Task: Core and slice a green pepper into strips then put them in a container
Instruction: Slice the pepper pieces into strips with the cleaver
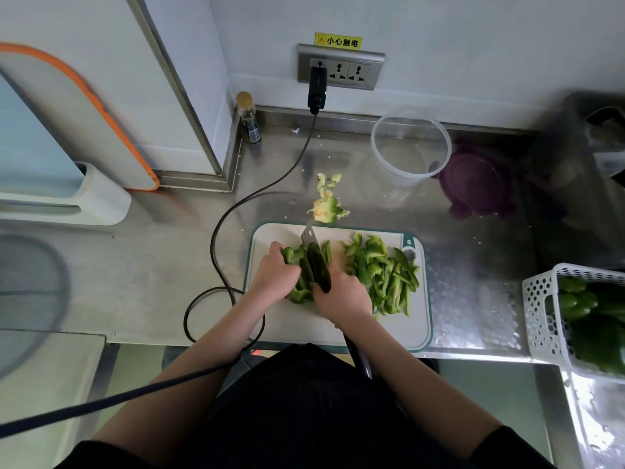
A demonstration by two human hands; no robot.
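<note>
On the cutting board (pixel 287 328), the left hand (pixel 274 277) grips the uncut pepper piece (pixel 293 256); the right hand (pixel 341 296) holds the knife (pixel 313 257), blade running near-to-far just right of it. Cut strips (pixel 385 275) lie right; the container (pixel 411 147) stands far right on the worktop (pixel 152 265).

Pepper core (pixel 327 208) between board (pixel 419 319) and container (pixel 410 147)
</note>
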